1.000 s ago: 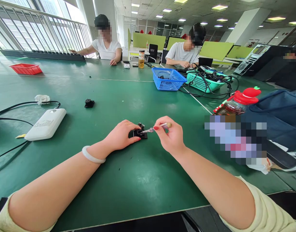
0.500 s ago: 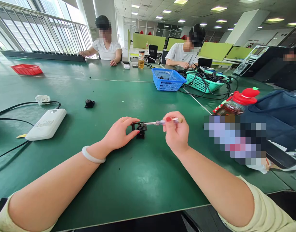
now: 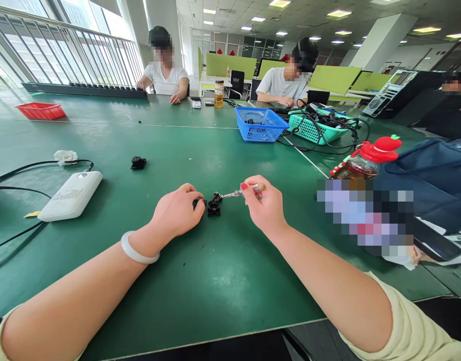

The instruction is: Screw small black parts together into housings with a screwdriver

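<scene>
My right hand (image 3: pixel 265 203) is closed around a small screwdriver (image 3: pixel 238 193) with a clear handle, its shaft pointing left. The tip reaches the top of a small black plastic part (image 3: pixel 214 206) standing on the green table; whether it touches is too small to tell. Just left of that part, my left hand (image 3: pixel 178 210) is closed with a black piece (image 3: pixel 199 202) between thumb and fingers, mostly hidden by them. A gap shows between this piece and the standing part. Farther back on the left lies another small black part (image 3: pixel 138 162).
On the left lies a white power bank (image 3: pixel 71 196) with black cables. A blue basket (image 3: pixel 261 131), a green basket (image 3: pixel 313 131) with cables and a red tray (image 3: pixel 40 111) stand farther back. A red-lidded bottle (image 3: pixel 366 159) is at right. Two people sit across the table.
My left hand has shifted left, taking the black piece away from the standing part, which it overlapped before. My right hand has moved slightly left with the screwdriver.
</scene>
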`<state>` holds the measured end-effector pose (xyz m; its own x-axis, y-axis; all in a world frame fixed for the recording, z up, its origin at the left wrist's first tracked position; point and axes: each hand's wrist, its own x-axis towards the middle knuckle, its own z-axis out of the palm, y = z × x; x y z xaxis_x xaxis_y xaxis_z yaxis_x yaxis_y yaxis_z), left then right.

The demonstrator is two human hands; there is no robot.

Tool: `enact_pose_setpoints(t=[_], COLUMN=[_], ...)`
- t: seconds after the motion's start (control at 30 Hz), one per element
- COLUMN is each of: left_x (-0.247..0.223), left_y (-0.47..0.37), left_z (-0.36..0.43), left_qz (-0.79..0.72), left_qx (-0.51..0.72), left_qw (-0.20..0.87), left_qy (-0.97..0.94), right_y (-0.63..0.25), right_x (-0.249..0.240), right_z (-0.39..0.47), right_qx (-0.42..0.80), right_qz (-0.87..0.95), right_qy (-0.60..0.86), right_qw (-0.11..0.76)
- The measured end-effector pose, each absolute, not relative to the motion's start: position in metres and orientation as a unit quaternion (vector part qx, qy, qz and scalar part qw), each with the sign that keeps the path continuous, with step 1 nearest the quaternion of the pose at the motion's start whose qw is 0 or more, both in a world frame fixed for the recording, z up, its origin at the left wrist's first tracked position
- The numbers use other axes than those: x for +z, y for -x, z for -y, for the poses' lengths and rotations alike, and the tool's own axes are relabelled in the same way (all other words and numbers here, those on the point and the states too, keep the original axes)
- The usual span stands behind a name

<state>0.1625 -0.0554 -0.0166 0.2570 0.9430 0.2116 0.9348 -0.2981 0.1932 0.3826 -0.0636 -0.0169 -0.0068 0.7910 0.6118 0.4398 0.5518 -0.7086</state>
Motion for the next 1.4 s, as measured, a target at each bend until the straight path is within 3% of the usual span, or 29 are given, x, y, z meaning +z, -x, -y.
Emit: enact_pose_setpoints(t=[0.13, 0.3, 0.6, 1.13, 1.4], left_x=[-0.019, -0.038, -0.04, -0.04, -0.042], left_y=[-0.166, -0.174, -0.181, -0.184, -0.118], left_z=[0.055, 0.05, 0.047, 0.048, 0.022], left_qz=[-0.546, -0.451, -0.365, -0.405, -0.575], left_qx=[0.187, 0.188, 0.176, 0.195, 0.194], left_qw=[0.005, 0.105, 0.134, 0.119, 0.047], left_qy=[-0.817, -0.866, -0.904, -0.885, -0.793], right_y=[-0.384, -0.379, -0.382, -0.385, -0.387], right_x=[-0.019, -0.019, -0.011, -0.014, -0.017], right_z=[0.06, 0.061, 0.069, 0.059, 0.057], right_qx=[0.126, 0.129, 0.089, 0.07, 0.058], right_qz=[0.698, 0.726, 0.672, 0.637, 0.627], right_qy=[0.462, 0.459, 0.433, 0.456, 0.469], right_qw=[0.532, 0.495, 0.594, 0.618, 0.619])
